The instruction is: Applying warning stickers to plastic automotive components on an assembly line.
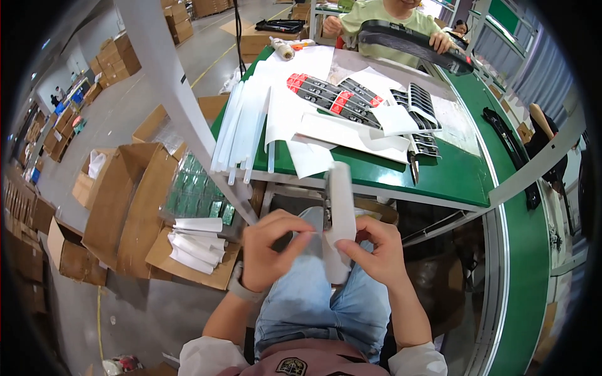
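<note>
A long, narrow piece (342,203) with a smooth white face and a dark, uneven edge stands nearly upright above my lap. My right hand (380,252) grips its lower part, thumb on the white face and fingers behind. From the left, my left hand (268,245) comes up close to the piece's dark edge, thumb and forefinger pinched together; what they hold is too small to make out. Ahead on the green table (454,183) lie black strips with red sections (342,100), white sheets (311,158) and a bundle of translucent pale strips (235,128).
A knife-like tool (414,167) lies near the table's front edge. At left, open cardboard boxes (128,210) stand beside green packaged parts (194,185) and rolled white pieces (195,249). White frame posts (166,75) flank the table. Across it, a person (357,19) holds a long black part (407,42).
</note>
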`<state>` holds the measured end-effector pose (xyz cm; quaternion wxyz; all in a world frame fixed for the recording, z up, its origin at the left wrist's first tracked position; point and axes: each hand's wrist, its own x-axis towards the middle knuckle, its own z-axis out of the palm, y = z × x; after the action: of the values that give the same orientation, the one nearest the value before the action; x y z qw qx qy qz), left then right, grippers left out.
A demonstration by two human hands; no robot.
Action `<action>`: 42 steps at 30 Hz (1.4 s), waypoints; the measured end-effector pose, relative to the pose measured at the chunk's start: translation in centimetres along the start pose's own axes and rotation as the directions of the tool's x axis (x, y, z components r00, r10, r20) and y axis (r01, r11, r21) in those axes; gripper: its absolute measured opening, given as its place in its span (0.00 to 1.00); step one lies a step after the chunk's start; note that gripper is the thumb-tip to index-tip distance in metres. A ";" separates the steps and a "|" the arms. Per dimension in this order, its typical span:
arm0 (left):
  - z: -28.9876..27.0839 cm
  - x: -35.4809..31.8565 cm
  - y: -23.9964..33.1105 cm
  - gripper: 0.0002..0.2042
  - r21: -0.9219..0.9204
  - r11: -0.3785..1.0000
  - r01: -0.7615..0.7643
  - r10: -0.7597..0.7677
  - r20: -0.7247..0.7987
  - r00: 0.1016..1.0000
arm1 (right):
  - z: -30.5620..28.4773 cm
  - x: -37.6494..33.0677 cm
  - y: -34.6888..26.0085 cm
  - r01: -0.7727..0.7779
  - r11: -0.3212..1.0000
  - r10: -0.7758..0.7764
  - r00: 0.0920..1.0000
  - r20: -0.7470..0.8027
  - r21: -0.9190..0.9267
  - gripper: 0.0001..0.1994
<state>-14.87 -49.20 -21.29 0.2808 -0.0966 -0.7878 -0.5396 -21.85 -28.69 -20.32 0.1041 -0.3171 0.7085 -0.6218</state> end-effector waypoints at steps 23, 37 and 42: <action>-12.2 -37.8 -11.3 0.04 -0.632 0.553 0.543 -0.690 -0.713 -0.125 | 39.7 9.6 23.2 0.276 0.724 0.070 0.882 0.466 -0.632 0.18; -11.0 -19.2 -6.0 0.09 0.504 0.781 0.370 -0.088 -0.497 0.863 | 20.0 5.3 10.7 -0.705 0.701 0.489 0.581 0.651 0.103 0.17; -8.4 -16.4 -5.1 0.15 0.662 0.750 0.012 0.146 -0.183 0.972 | 15.0 4.2 8.8 -0.614 0.696 0.359 0.747 0.559 0.373 0.17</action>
<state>-0.82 -56.35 -32.13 0.4026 0.0410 -0.8864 -0.2246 -19.83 -43.10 -30.67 0.5124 -0.2024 0.5214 -0.6517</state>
